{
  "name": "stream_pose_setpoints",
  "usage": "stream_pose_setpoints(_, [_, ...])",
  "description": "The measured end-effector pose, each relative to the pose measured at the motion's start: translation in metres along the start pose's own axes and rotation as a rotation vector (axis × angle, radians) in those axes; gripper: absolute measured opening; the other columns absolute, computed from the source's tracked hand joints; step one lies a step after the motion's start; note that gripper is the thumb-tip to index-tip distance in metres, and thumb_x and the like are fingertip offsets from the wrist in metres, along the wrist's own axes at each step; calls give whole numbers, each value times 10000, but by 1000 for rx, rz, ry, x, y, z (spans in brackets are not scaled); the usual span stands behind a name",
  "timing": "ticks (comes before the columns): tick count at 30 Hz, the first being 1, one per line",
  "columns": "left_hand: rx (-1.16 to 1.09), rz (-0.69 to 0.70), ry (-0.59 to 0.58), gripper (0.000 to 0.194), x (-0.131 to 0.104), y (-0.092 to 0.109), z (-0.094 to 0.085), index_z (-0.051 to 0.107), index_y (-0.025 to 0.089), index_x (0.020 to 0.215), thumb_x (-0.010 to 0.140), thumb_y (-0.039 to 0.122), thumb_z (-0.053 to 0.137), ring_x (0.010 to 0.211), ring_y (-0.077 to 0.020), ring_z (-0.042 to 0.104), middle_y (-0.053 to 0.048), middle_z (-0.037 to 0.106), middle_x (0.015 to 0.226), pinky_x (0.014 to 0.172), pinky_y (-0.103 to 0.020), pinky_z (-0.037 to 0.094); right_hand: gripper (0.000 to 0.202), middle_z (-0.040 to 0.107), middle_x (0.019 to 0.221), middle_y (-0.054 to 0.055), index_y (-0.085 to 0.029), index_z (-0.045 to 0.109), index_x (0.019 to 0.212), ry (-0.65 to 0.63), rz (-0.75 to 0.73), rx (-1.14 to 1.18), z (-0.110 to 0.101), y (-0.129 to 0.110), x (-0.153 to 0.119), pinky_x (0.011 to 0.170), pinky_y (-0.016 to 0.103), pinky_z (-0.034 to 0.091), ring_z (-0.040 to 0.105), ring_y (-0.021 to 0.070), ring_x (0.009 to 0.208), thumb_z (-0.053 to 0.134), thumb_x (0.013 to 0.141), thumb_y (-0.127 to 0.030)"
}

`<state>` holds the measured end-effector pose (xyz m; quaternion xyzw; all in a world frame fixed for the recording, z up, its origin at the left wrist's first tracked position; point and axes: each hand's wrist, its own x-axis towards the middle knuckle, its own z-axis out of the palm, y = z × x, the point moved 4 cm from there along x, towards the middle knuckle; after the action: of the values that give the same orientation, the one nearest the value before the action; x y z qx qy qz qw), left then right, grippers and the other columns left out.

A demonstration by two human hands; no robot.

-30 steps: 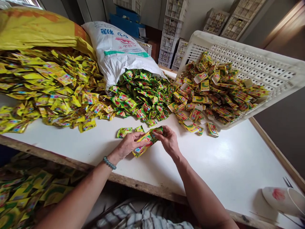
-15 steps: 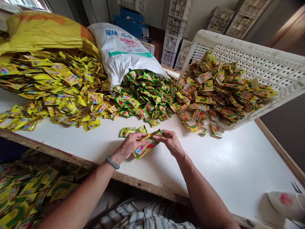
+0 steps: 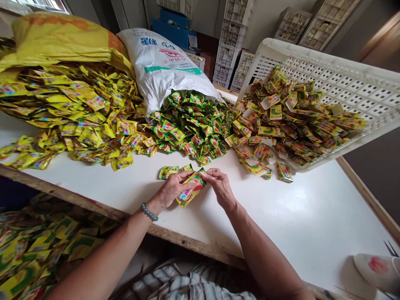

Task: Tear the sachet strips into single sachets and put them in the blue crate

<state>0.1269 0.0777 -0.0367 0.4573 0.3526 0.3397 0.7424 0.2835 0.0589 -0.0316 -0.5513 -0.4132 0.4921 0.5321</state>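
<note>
My left hand (image 3: 168, 189) is closed around a small yellow-and-green printed candy box (image 3: 188, 195), tilted above the white tabletop. At the box's upper end, my right hand (image 3: 221, 185) pinches a green candy packet (image 3: 202, 171), which is partly inside the box. The right fingers hide some of that end. Just beyond my hands lie two loose green packets, one packet (image 3: 168, 172) to the left and another packet (image 3: 187, 167) partly behind my left fingers. A heap of green packets (image 3: 196, 125) spills from a white sack (image 3: 171, 62) farther back.
Yellow packets (image 3: 81, 104) pile up at the left below a yellow sack (image 3: 68, 37). On the right, a tipped white basket (image 3: 343, 79) holds several printed boxes (image 3: 300, 121), some spilling out. A cup (image 3: 376, 268) lies near a fork (image 3: 390, 248) at the right edge.
The green packet has gone deeper into the box, and my right hand has shifted slightly left with it. My left hand keeps its grip on the box.
</note>
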Motion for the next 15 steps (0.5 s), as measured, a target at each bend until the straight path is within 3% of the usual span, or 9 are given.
stream_pose_setpoints(4, [-44,50,27,471,2,3,-1,734,161,1066,629,291,854,870,-209,708,-72,769,1021,840,-305,537,415,601,949,56,-193,758,756,-126,-45,-53,13,1,-7,905,330,402,508,210,985,613,826,-575])
stream_pose_setpoints(7, [-60,71,65,465,3,4,-2,736,151,1042,624,312,858,883,-222,709,-78,768,1014,826,-312,541,390,593,1075,68,-238,768,881,-37,-120,-227,12,-2,-10,999,372,373,474,240,1105,577,863,-577])
stream_pose_setpoints(9, [-68,76,85,475,3,3,-4,730,151,1045,624,329,860,892,-227,711,-76,767,1012,828,-315,543,380,579,1128,74,-260,772,844,-16,-164,-356,13,-4,-10,1061,403,330,422,263,1193,559,881,-573])
stream_pose_setpoints(15, [-42,56,95,585,-3,2,-6,655,168,1157,638,353,852,803,-209,722,-54,770,881,790,-317,556,592,612,1132,90,-197,757,727,-258,-137,-473,20,-3,-7,1102,440,279,390,285,1217,406,935,-626])
